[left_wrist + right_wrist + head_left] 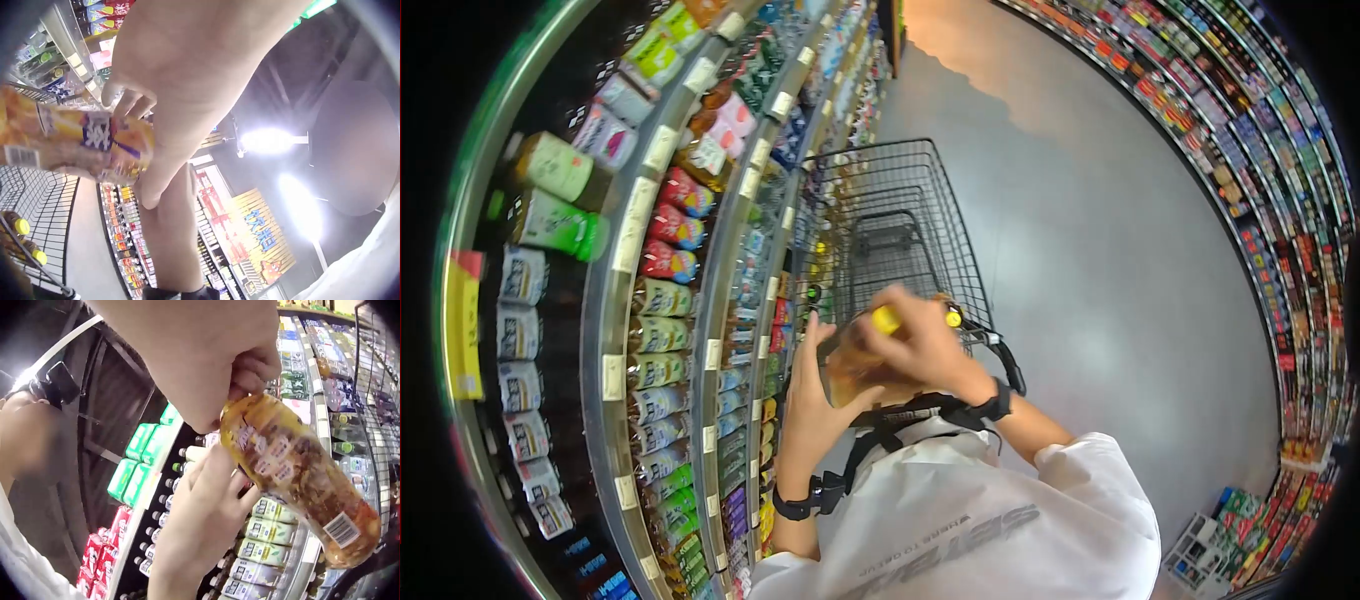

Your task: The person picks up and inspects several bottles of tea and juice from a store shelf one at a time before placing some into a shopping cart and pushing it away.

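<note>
A bottle of amber drink (852, 372) with a yellow cap (886, 319) is tilted in front of the chest. My right hand (922, 345) grips its cap end, the fingers curled in the right wrist view. The bottle's patterned label (94, 137) and barcode (342, 529) show in the wrist views. My left hand (815, 405) is beside the bottle with its fingers extended and thumb apart. In the right wrist view the left hand (200, 515) is close to the label; whether it touches is unclear.
A black wire shopping cart (940, 200) stands ahead, with yellow-capped bottles (28, 250) in it. Drink shelves (625, 300) run close along the left. More stocked shelves (1200, 130) curve along the right, across a grey floor (1080, 230). Boxes (1200, 550) are stacked at lower right.
</note>
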`<state>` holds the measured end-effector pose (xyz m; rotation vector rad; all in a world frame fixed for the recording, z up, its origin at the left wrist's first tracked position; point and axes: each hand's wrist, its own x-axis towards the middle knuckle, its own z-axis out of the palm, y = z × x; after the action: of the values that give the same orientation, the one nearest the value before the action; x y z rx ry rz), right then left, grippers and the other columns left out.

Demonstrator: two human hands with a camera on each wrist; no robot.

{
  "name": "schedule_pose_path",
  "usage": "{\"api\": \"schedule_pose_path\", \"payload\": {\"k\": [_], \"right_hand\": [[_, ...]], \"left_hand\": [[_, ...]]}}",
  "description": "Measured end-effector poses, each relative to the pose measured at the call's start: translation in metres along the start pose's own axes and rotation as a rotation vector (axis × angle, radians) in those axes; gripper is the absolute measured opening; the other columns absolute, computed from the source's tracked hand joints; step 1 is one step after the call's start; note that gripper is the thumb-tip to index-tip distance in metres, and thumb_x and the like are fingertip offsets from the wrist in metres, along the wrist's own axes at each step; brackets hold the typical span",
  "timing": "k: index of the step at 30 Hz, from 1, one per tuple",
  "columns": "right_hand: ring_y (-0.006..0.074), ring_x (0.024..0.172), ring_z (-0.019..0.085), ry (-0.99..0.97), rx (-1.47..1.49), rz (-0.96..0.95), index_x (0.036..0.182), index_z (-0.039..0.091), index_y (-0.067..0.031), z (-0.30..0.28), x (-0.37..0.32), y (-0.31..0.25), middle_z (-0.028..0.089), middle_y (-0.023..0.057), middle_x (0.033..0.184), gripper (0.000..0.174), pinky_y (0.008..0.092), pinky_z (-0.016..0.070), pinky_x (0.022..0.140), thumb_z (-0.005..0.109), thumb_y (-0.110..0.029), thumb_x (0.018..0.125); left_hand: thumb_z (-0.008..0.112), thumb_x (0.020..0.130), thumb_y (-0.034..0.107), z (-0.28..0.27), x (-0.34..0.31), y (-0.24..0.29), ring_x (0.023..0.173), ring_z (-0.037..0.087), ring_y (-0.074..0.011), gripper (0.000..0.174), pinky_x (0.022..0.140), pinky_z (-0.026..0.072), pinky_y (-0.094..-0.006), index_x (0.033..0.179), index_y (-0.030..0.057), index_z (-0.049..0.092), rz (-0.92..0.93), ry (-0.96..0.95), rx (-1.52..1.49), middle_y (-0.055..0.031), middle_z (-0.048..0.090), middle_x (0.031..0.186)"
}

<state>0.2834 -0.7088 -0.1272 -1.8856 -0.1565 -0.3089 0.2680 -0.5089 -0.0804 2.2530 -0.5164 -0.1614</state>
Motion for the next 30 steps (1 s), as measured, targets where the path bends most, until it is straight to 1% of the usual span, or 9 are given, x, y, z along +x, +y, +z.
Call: {"api": "schedule_pose_path", "payload": {"k": [3, 5, 6, 8, 10, 16, 23, 28, 30], "right_hand": [[0.0222, 0.059, 0.067, 0.079, -0.131, 0.122, 0.097, 0.06, -0.0043, -0.024, 0.014, 0.009, 0.065, 0.014, 0.07, 0.023, 0.036, 0.0509, 0.056, 0.076, -0.02, 0.094], [0.0292, 0.057, 0.063, 0.096, -0.179, 0.11, 0.096, 0.058, -0.0047, -0.033, 0.021, 0.028, 0.061, 0.0161, 0.069, 0.024, 0.0374, 0.0497, 0.056, 0.075, -0.02, 0.093], [0.035, 0.061, 0.063, 0.1, -0.276, 0.07, 0.097, 0.057, -0.0047, -0.034, 0.024, 0.045, 0.062, 0.0172, 0.07, 0.023, 0.0398, 0.0507, 0.058, 0.074, -0.019, 0.091], [0.0405, 0.074, 0.066, 0.068, -0.34, 0.138, 0.099, 0.057, -0.005, -0.034, 0.029, 0.08, 0.066, 0.0191, 0.083, 0.024, 0.0447, 0.0521, 0.066, 0.073, -0.019, 0.087], [0.0413, 0.084, 0.067, -0.013, -0.43, 0.209, 0.1, 0.06, -0.0057, -0.035, 0.032, 0.12, 0.068, 0.0203, 0.092, 0.026, 0.047, 0.0533, 0.073, 0.074, -0.019, 0.082], [0.0408, 0.093, 0.068, -0.021, -0.627, 0.296, 0.103, 0.066, -0.0088, -0.022, 0.009, 0.235, 0.071, 0.0168, 0.102, 0.03, 0.0491, 0.0552, 0.084, 0.075, -0.023, 0.078], [0.0421, 0.101, 0.07, -0.196, -0.667, 0.425, 0.113, 0.068, -0.0101, -0.011, -0.005, 0.271, 0.073, 0.0214, 0.106, 0.035, 0.0503, 0.0563, 0.088, 0.077, -0.024, 0.082], [0.0445, 0.097, 0.072, -0.169, -0.617, 0.217, 0.123, 0.067, -0.0054, -0.017, -0.008, 0.307, 0.074, 0.0251, 0.104, 0.046, 0.049, 0.0584, 0.085, 0.075, -0.032, 0.087], [0.0459, 0.107, 0.07, -0.146, -0.698, 0.218, 0.132, 0.065, -0.0059, -0.024, -0.011, 0.351, 0.073, 0.0273, 0.113, 0.056, 0.049, 0.0567, 0.09, 0.074, -0.041, 0.089]], "left_hand": [[0.086, 0.084, 0.015, -0.018, -0.013, -0.014, 0.133, 0.058, -0.0342, 0.094, 0.114, 0.044, -0.0435, 0.16, 0.0019, 0.033, -0.13, 0.109, -0.097, -0.0194, 0.058, 0.143], [0.08, 0.089, 0.009, -0.026, -0.028, -0.024, 0.129, 0.06, -0.0307, 0.077, 0.113, 0.0444, -0.0419, 0.156, 0.0019, 0.042, -0.197, 0.216, -0.208, -0.0177, 0.062, 0.139], [0.076, 0.089, 0.0, -0.033, -0.033, -0.022, 0.128, 0.061, -0.0279, 0.072, 0.112, 0.0451, -0.0431, 0.154, 0.003, 0.046, -0.21, 0.269, -0.172, -0.0158, 0.065, 0.135], [0.073, 0.092, -0.001, -0.047, -0.047, -0.025, 0.124, 0.063, -0.0259, 0.065, 0.11, 0.0465, -0.0412, 0.152, 0.003, 0.049, -0.206, 0.371, -0.143, -0.0146, 0.067, 0.132], [0.068, 0.095, -0.002, -0.057, -0.065, -0.033, 0.12, 0.063, -0.0226, 0.058, 0.108, 0.0482, -0.0386, 0.15, 0.002, 0.051, -0.229, 0.481, -0.161, -0.0131, 0.068, 0.13], [0.059, 0.104, 0.0, -0.085, -0.122, -0.055, 0.113, 0.066, -0.0193, 0.039, 0.102, 0.0512, -0.0346, 0.142, -0.0022, 0.056, -0.293, 0.793, -0.158, -0.0119, 0.069, 0.121], [0.06, 0.104, 0.0, -0.101, -0.171, -0.059, 0.109, 0.067, -0.0186, 0.034, 0.1, 0.0508, -0.0325, 0.138, -0.0019, 0.059, -0.334, 0.979, -0.115, -0.0116, 0.071, 0.115], [0.062, 0.102, -0.002, -0.126, -0.2, -0.047, 0.104, 0.068, -0.0181, 0.028, 0.097, 0.0518, -0.0322, 0.13, -0.0037, 0.063, -0.356, 1.208, -0.013, -0.0132, 0.072, 0.111], [0.063, 0.102, 0.0, -0.14, -0.213, -0.044, 0.101, 0.069, -0.0176, 0.021, 0.094, 0.0526, -0.0312, 0.122, -0.0043, 0.066, -0.322, 1.344, -0.008, -0.0127, 0.072, 0.108]]}}
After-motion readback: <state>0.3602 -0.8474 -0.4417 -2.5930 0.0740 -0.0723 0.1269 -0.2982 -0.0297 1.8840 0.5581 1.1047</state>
